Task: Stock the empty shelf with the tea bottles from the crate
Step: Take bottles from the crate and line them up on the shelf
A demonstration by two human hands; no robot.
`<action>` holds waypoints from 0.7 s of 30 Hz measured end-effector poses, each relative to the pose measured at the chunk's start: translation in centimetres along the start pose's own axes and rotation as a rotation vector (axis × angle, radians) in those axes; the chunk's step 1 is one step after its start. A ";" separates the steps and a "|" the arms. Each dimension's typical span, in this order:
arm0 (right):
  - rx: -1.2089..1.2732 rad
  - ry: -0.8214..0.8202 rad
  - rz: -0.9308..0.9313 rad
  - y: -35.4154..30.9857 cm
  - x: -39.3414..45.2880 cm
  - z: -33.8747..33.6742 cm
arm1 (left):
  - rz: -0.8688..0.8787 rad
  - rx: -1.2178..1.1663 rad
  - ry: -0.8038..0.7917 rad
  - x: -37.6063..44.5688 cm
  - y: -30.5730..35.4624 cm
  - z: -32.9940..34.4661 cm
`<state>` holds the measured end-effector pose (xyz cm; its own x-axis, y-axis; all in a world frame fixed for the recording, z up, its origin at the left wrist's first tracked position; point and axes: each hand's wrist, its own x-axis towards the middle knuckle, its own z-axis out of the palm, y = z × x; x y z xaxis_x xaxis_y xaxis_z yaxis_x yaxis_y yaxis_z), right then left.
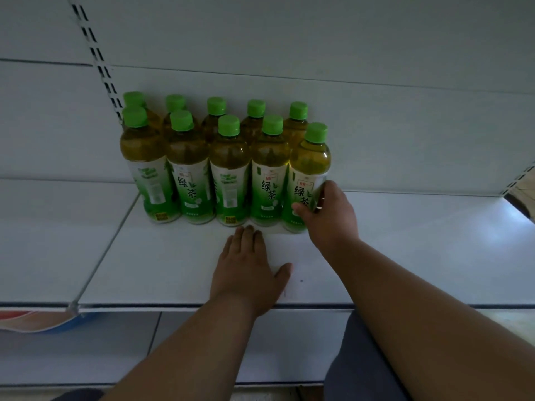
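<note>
Several green-capped tea bottles [228,169] stand in two rows at the back left of the white shelf [405,250]. My right hand [327,215] grips the lower label of the rightmost front bottle [308,175], which stands upright at the end of the front row. My left hand [246,261] lies flat, palm down, on the shelf just in front of the row, fingertips near the bottle bases and holding nothing. The crate is out of view.
A slotted upright [98,59] runs along the back panel behind the bottles. A shelf divider rail [110,241] runs along the left of the bottles. A lower shelf [202,348] lies beneath. Bare shelf surface stretches to the right.
</note>
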<state>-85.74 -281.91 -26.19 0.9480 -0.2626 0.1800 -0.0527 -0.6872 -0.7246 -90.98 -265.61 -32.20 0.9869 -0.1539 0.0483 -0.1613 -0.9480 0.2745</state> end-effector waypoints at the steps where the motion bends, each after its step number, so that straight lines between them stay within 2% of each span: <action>1: -0.005 -0.002 0.000 -0.1 0.3 0.1 | -0.001 0.001 0.003 0.0 0.0 0.0; 8: 0.022 -0.048 0.060 -0.4 0.6 0.1 | -0.002 -0.022 0.004 0.0 0.1 -0.2; 12: 0.009 0.038 0.006 -0.2 -2.9 -0.2 | -0.027 -0.100 0.094 -0.6 0.0 -0.9; 15: -0.026 -0.008 -0.140 -1.6 -5.6 0.2 | -0.059 -0.111 0.161 -2.5 -0.8 -2.1; 21: -0.120 -0.278 -0.518 -6.5 -11.4 3.0 | -0.158 -0.040 0.297 -10.0 -6.5 -6.5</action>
<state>-95.24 -272.40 -25.49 0.9056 0.3027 0.2972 0.4182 -0.7541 -0.5063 -99.83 -256.14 -28.26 0.9566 0.0878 0.2779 -0.0118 -0.9411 0.3380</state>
